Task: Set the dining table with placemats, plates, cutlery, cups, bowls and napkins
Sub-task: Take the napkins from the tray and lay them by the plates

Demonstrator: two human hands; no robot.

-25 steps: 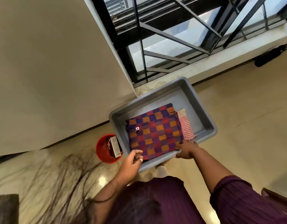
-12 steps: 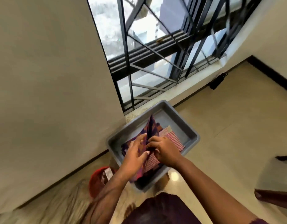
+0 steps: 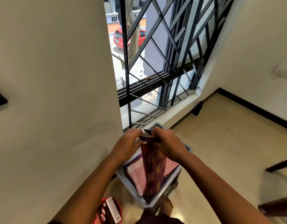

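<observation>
Low centre of the frame, both hands — left (image 3: 128,143), right (image 3: 167,143) — pinch the placemat's (image 3: 153,168) top edge, letting it hang clear of the bin (image 3: 162,200), probably for carrying.

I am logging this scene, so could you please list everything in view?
checked placemat: one, purple and orange, hanging from both hands above the tub
tub: one, grey, on the floor below the window
gingham cloth: one seen, red and white, inside the tub
bucket: one, red, floor left of the tub, holding a box
black object: one, by the window sill
left hand, right hand: gripping the placemat's top edge
</observation>
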